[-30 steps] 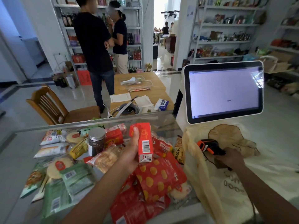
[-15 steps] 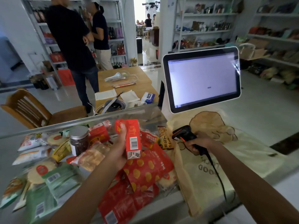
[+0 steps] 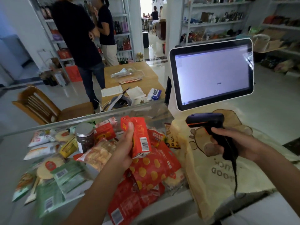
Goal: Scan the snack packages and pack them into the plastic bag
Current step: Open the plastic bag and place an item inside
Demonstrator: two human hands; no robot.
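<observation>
My left hand (image 3: 125, 146) grips a small red carton (image 3: 139, 137) upright above the snack pile, its barcode side turned to the right. My right hand (image 3: 233, 143) holds a black and orange barcode scanner (image 3: 206, 122) by its handle, its head aimed left toward the carton, about a hand's width away. Under the scanner lies the pale yellow plastic bag (image 3: 227, 179) with a brown bear print, flat on the counter. Several snack packages (image 3: 146, 169) in red, green and white cover the counter's left part.
A touchscreen register (image 3: 212, 73) stands behind the bag. A jar with a metal lid (image 3: 85, 137) stands among the snacks. Beyond the glass counter edge (image 3: 97, 117) are a wooden table, a chair (image 3: 37, 104) and two people standing by shelves.
My right hand has lifted the scanner off the bag and brought it up, pointing it left at the carton. My left hand keeps holding the red carton in about the same place.
</observation>
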